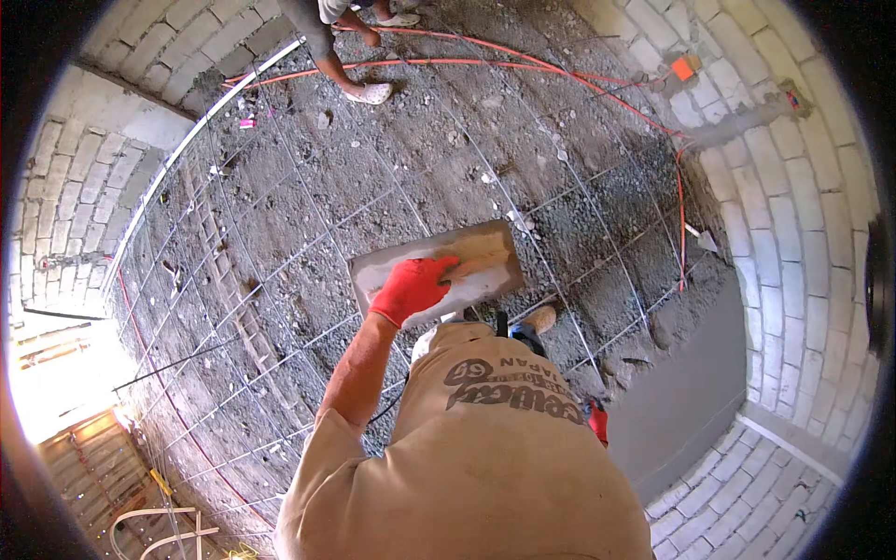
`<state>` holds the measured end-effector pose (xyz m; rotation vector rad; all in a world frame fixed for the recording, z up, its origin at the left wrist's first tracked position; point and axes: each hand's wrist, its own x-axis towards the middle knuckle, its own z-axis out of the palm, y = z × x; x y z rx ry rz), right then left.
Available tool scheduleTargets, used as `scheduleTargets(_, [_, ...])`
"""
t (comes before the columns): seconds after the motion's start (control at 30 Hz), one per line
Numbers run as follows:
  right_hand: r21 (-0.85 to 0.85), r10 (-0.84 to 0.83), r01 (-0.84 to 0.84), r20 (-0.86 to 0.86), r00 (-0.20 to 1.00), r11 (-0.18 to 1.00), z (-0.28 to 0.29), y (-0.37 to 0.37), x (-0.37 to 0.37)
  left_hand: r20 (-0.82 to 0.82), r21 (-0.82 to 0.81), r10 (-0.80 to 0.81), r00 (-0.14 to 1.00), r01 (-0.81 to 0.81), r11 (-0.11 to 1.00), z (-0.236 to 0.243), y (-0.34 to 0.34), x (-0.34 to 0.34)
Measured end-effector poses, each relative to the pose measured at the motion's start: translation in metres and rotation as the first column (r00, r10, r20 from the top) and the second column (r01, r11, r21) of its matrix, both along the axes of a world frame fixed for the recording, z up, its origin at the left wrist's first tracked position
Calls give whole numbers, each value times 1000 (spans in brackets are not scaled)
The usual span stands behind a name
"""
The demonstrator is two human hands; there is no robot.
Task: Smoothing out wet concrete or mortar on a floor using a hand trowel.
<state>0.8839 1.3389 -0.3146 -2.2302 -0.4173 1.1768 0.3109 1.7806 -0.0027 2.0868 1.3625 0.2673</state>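
Observation:
My left hand (413, 289), in a red glove, grips a wide rectangular float (485, 252) with a pale, stained board, held over the gravel floor at the middle. My right hand (595, 420), also red-gloved, is low beside my right hip, mostly hidden behind my body; its fingers are not clear. Below the float show my legs and a shoe (539, 319) among the steel wire grid (504, 201). Smooth grey wet mortar or concrete (691, 373) covers the floor to my right, up to the block wall.
A co-worker's legs (359, 89) stand at the top among orange conduits (551, 67) and a white pipe (159, 182). Block walls (784, 243) surround the floor. A ladder-like rebar piece (219, 252) lies at left; a bright opening (56, 364) and wooden boards (84, 457) are lower left.

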Motion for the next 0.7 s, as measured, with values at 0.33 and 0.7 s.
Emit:
scheduleTargets(0.33, [50, -173, 188, -215, 961, 981, 194, 165, -77, 60, 22, -40, 997, 39, 999, 7, 4, 8])
scheduleTargets(0.7, [-25, -235, 244, -377, 896, 969, 173, 124, -59, 79, -7, -8, 997, 9, 1000, 14, -4, 27])
